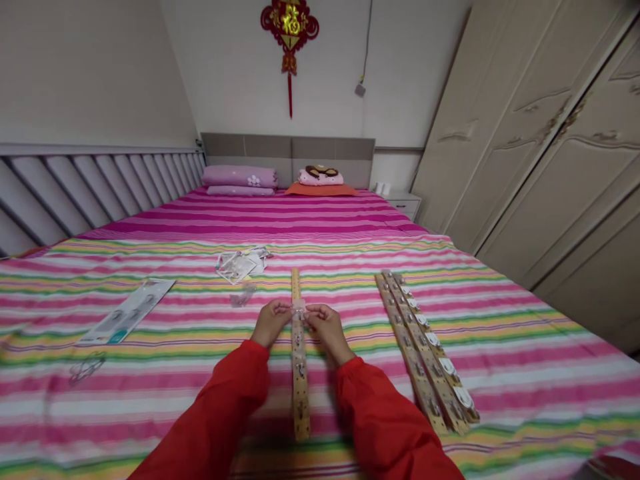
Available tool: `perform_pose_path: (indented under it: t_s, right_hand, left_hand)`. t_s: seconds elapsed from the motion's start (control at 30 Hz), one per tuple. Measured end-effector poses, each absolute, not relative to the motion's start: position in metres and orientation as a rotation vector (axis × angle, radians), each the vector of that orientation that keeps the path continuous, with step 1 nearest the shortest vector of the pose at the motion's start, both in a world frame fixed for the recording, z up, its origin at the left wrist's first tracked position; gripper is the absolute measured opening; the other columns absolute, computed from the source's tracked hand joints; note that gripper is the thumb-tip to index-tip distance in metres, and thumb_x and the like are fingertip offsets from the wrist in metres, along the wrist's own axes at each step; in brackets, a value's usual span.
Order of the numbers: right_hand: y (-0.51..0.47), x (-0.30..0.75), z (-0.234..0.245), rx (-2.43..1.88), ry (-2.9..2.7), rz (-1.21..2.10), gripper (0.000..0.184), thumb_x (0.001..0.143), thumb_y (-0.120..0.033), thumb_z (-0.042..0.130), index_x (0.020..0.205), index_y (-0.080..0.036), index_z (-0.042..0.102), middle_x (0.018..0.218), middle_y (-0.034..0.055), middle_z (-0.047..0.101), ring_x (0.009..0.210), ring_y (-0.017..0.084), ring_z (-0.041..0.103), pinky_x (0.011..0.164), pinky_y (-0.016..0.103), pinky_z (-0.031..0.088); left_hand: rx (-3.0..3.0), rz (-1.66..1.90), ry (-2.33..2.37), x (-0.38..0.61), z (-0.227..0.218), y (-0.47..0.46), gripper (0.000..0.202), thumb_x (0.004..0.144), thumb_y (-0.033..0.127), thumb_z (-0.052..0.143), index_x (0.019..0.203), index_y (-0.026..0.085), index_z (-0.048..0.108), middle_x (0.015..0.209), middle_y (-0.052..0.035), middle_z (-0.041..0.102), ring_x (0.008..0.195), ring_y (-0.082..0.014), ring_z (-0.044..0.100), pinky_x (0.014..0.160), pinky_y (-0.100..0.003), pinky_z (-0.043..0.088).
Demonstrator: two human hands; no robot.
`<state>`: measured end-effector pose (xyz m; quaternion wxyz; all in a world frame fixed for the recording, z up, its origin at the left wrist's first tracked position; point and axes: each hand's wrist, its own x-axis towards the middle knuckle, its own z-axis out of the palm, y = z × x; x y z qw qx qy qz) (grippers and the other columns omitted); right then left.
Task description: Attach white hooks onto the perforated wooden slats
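Red sleeves (225,393) reach over a striped cloth (165,367), where a narrow wooden strip (299,353) lies lengthwise between the left hand (271,323) and the right hand (329,329). Each pinches, thumb against fingers, an edge of a small clear plastic piece (299,305) on the strip's far half. Small metal fittings (301,369) sit along its nearer part; three similar strips (424,350) lie side by side, well to the right.
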<state>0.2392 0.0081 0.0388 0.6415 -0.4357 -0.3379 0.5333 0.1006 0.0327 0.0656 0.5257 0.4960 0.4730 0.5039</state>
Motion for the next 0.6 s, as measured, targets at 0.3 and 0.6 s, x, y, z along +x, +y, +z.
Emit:
perform_pose_path:
  t_s: [0.3, 0.6]
  right_hand:
    - [0.032, 0.237, 0.006, -1.018, -0.798, 1.189, 0.016, 0.049, -0.020, 0.071, 0.064, -0.017, 0.067, 0.056, -0.0007, 0.066, 0.053, 0.013, 0.057, 0.055, 0.025, 0.045]
    - [0.030, 0.235, -0.006, -1.035, -0.818, 1.181, 0.016, 0.051, -0.019, 0.071, 0.066, -0.017, 0.067, 0.057, -0.0011, 0.065, 0.053, 0.013, 0.057, 0.058, 0.027, 0.047]
  left_hand:
    - [1.203, 1.160, 1.211, 0.098, 0.033, 0.055, 0.032, 0.040, 0.028, 0.076, 0.065, 0.014, 0.062, 0.060, -0.0002, 0.063, 0.061, -0.0139, 0.057, 0.063, -0.028, 0.045]
    - [1.277, 1.130, 1.200, 0.097, 0.021, 0.054, 0.031, 0.044, 0.028, 0.075, 0.070, 0.015, 0.062, 0.063, 0.0007, 0.062, 0.063, -0.0136, 0.057, 0.063, -0.027, 0.046]
